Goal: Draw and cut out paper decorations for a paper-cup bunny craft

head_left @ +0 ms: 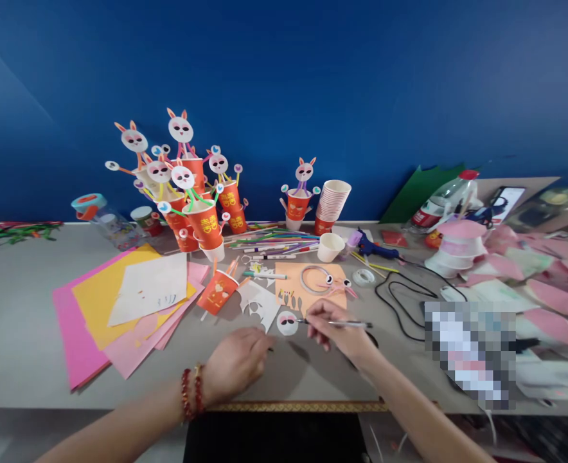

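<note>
Of our own hands we count two, left hand [238,363] and right hand [331,323], plus one held pen [351,324] and one loose face [287,325]. Toward the desk's [18,334] far edge we count six rabbits [182,177], one tall cup stack [333,201], one glue gun [373,245]; near its far right corner, one soda bottle [435,204]. We find one tipped cup [218,290].

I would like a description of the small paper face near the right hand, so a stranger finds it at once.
On the grey table, find the pale orange sheet. Just in front of it, by the tip of the pen in the right hand, lies the round paper face. Unlike the upright rabbit heads above the cups, it lies flat, without ears.
</note>
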### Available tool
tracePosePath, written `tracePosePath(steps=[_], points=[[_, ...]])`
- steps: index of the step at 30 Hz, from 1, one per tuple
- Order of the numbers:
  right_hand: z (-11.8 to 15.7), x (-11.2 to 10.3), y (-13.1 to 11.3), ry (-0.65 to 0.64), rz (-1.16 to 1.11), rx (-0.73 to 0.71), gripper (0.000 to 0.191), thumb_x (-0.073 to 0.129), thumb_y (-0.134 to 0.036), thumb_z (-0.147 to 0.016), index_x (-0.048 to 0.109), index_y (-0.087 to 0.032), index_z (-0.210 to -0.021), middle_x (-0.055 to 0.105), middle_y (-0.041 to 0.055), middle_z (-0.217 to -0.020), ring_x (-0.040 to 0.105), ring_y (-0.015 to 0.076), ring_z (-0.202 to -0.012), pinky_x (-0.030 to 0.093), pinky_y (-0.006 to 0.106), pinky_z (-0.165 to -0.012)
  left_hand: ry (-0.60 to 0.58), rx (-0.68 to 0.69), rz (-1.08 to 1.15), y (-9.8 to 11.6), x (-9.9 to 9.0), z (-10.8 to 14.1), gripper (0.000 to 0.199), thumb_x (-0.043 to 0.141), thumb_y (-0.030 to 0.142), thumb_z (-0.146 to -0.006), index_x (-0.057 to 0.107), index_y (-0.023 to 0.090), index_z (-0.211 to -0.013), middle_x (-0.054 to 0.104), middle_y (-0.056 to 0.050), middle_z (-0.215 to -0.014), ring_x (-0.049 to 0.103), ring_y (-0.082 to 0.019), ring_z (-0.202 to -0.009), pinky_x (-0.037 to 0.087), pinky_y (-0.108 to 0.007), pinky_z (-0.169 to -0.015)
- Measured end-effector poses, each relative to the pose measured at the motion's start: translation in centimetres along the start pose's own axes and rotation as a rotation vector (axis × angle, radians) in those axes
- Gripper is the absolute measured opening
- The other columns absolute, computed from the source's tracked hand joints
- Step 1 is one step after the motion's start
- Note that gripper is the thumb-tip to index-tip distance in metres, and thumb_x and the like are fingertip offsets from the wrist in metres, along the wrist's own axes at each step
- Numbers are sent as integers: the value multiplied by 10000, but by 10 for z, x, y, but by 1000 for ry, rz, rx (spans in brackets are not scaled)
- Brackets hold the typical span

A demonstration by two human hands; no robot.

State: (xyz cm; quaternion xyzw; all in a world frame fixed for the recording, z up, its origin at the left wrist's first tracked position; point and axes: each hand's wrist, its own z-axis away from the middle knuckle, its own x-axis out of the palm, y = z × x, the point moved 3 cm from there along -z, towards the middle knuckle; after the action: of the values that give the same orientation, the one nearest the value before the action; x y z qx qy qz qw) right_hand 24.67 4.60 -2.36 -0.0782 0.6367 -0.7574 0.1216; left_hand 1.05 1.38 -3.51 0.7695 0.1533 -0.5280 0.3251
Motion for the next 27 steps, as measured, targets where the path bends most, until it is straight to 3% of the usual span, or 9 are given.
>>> tracePosePath(steps=[2,5,8,15,27], points=[[-9,15,13,-27,43,-36,207,661,-373,-792,598,-190,-865,664,8,-728,560,111,-552,457,220,-486,-75,52,-43,6,5,-10,295,477,217,-895,537,172,-1180,678,-80,-949,628,-238,-843,509,-366,-769],[-18,25,23,39,119,-117,85,630,-256,-772,603,-187,-812,628,-19,-661,522,99,-512,429,220,-497,-154,74,-135,6,12,-22,476,568,369,-882,474,146,-1291,671,-90,-944,622,-261,-824,504,-390,-728],[-23,24,26,131,159,-189,56,543,-179,-756,540,-196,-703,536,-52,-538,483,104,-478,372,217,-476,-153,87,-198,-1,18,-26,410,521,311,-924,475,154,-1300,668,-83,-903,625,-244,-806,489,-371,-710],[-20,29,28,228,435,-345,128,519,-163,-741,497,-212,-625,491,-35,-553,453,129,-522,348,245,-508,-112,137,-183,-8,25,-24,337,490,274,-952,497,131,-1257,672,-71,-905,628,-222,-794,470,-371,-696],[-21,30,27,152,590,-397,185,493,-149,-797,478,-216,-625,510,-29,-555,479,131,-525,362,255,-539,-146,144,-187,-12,28,-26,379,489,301,-960,484,102,-1283,638,-38,-794,608,-222,-733,439,-373,-638]])
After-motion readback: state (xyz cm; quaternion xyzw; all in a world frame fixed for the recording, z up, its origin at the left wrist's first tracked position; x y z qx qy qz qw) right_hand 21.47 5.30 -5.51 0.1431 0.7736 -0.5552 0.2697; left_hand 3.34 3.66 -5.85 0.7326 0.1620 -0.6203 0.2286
